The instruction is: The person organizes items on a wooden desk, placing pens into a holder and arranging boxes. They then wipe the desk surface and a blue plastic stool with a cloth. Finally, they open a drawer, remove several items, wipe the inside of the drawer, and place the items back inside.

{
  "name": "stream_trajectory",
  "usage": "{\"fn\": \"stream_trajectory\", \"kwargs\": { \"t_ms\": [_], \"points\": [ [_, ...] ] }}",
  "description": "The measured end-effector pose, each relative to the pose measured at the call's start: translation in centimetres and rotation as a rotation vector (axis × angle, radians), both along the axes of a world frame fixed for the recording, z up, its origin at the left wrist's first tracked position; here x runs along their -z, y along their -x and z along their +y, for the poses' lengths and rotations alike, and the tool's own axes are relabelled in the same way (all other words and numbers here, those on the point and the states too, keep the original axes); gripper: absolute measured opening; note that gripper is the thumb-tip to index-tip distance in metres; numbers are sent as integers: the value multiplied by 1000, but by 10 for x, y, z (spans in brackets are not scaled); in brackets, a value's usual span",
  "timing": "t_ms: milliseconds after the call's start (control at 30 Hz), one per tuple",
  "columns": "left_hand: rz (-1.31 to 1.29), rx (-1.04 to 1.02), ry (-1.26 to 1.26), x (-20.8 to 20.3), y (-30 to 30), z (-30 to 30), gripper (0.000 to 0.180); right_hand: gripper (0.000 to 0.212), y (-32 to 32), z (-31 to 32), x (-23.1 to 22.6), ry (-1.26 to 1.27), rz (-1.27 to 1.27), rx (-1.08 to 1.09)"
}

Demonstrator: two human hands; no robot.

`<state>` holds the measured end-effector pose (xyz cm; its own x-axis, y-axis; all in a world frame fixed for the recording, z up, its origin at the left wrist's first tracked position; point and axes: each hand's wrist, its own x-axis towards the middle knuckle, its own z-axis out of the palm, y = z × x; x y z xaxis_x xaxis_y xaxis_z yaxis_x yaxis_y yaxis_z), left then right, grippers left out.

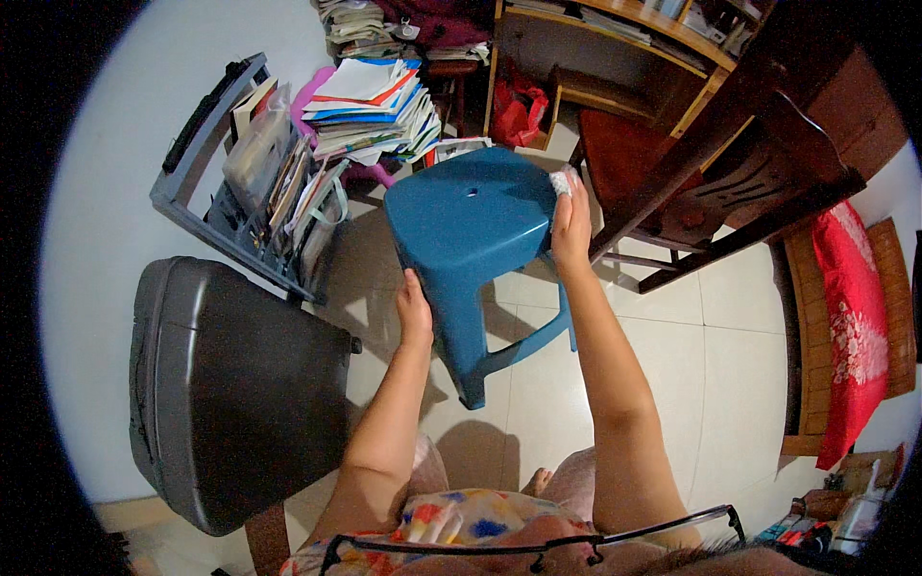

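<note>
A blue plastic stool [471,206] with a small hole in its seat is in front of me, seat facing up and slightly tilted. My left hand [414,307] grips its near left side, just below the seat, thumb up; the other fingers are mostly hidden. On the right edge of the seat lies my right hand [571,219], its fingers closed on a small crumpled white wad [561,182] that looks like tissue or cloth. One stool leg reaches toward me; I cannot tell if it touches the floor.
Left of me stands a dark grey hard case [250,394], with a grey rack [230,235] of papers behind it. Stacked papers [365,110] rise beyond the stool. A dark wooden chair [634,168] is close on the right, near a desk [663,53] and a red cushion [850,326].
</note>
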<state>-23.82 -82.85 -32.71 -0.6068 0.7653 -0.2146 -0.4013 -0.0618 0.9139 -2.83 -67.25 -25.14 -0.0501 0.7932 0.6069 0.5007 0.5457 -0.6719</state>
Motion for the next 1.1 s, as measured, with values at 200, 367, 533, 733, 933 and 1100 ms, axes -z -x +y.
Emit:
{"fn": "stream_trajectory", "kwargs": {
  "t_ms": [200, 367, 533, 733, 933, 1100],
  "points": [
    [-133, -41, -20, -19, -11, -5, 61, 45, -6, -4, 1, -79, 1, 19],
    [-120, -63, 18, -11, 0, 6, 66, 49, 17, -1, 22, 5, 168, 19],
    [-39, 2, 30, -8, 7, 9, 71, 54, 49, -28, 18, -210, -111, 37],
    [-131, -18, 84, -12, 13, 14, 69, 65, 98, -113, 28, -261, -279, -212],
    [-184, 141, -62, -10, 23, 12, 63, 64, 103, -141, 37, -289, -486, -299],
    [-91, 17, -74, -11, 19, 16, 69, 61, 100, -124, 21, -215, -442, -77]
  ]
}}
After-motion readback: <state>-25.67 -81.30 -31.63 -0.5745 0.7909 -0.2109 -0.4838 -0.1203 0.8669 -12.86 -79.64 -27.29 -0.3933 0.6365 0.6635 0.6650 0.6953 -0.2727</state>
